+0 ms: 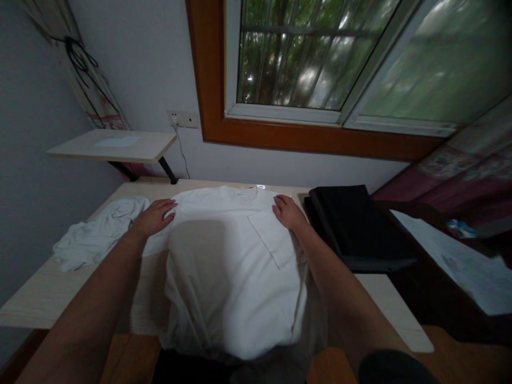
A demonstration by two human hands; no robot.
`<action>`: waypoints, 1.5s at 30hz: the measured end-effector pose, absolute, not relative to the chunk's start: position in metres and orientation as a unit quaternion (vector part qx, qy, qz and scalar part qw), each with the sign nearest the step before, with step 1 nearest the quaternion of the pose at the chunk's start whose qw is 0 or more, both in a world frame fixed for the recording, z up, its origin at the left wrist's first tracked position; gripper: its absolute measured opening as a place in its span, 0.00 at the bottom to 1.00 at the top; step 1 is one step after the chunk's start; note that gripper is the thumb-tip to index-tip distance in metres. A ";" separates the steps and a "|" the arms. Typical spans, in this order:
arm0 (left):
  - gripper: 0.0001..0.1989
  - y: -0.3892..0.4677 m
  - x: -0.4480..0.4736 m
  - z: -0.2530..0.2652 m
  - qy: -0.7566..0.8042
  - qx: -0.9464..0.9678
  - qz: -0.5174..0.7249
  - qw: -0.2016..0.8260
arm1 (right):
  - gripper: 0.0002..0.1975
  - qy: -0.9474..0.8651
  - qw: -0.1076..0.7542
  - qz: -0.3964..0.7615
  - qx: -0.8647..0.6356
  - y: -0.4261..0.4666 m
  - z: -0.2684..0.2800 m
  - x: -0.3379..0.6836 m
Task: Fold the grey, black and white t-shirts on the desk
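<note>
A white shirt (236,266) lies spread on the table, its neckline at the far side and its lower part hanging over the near edge. On the right, a sleeve (266,229) is folded inward across the shirt's front. My left hand (156,217) rests on the left shoulder area, thumb apart from the stretched fingers. My right hand (289,212) lies on the right shoulder, fingers laid out over the cloth. Neither hand appears to grip the fabric. A shadow falls over the shirt's left half.
A crumpled white garment (102,229) lies at the table's left. Folded black cloth (352,226) is stacked on the right. A small raised shelf (120,146) stands at the back left, below a wall socket (182,118). A window (300,58) is ahead; a light sheet (460,261) lies far right.
</note>
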State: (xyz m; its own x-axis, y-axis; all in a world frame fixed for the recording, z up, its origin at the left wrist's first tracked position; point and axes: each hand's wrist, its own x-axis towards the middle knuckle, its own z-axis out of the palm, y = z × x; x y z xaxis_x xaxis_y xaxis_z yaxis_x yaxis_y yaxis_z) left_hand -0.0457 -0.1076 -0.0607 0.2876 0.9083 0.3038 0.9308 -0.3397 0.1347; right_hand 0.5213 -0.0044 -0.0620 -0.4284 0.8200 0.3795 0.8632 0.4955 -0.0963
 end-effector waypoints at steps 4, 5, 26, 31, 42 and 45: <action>0.27 -0.109 -0.045 -0.059 -0.574 -0.801 -0.164 0.036 | 0.26 -0.841 0.191 -0.054 -0.504 -0.003 -0.064 0.522; 0.27 -0.109 -0.044 -0.058 -0.576 -0.800 -0.166 0.034 | 0.26 -0.841 0.190 -0.054 -0.505 -0.002 -0.064 0.522; 0.28 -0.113 -0.040 -0.056 -0.578 -0.800 -0.160 0.029 | 0.27 -0.850 0.168 -0.041 -0.497 0.011 -0.061 0.524; 0.27 -0.116 -0.037 -0.053 -0.574 -0.804 -0.155 0.031 | 0.28 -0.855 0.171 -0.038 -0.489 0.021 -0.062 0.527; 0.24 -0.163 -0.020 -0.048 -0.665 -0.710 -0.179 0.149 | 0.28 -0.865 0.174 -0.046 -0.468 0.036 -0.064 0.533; 0.24 -0.176 -0.024 -0.049 -0.685 -0.695 -0.132 0.174 | 0.28 -0.866 0.170 -0.055 -0.467 0.040 -0.066 0.534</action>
